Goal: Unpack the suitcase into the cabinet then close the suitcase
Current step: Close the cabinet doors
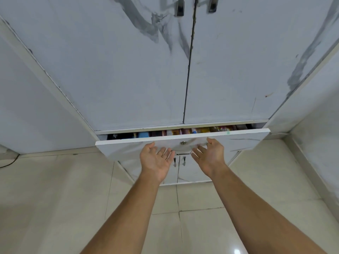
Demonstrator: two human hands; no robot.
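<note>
Cabinet doors (128, 70) white, grey marble-like streaks. Drawer front (238, 142) same white with grey veins. Drawer contents (201, 130) blue, orange, yellow, red. Floor tiles (55, 189) cream, glossy.

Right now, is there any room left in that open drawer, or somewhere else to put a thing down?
The drawer is open only a narrow slit, and that slit shows packets crowded along most of its width; only the dark left end looks freer. Both hands, left hand and right hand, hover open before its front. The tiled floor left of the cabinet lies bare.
</note>
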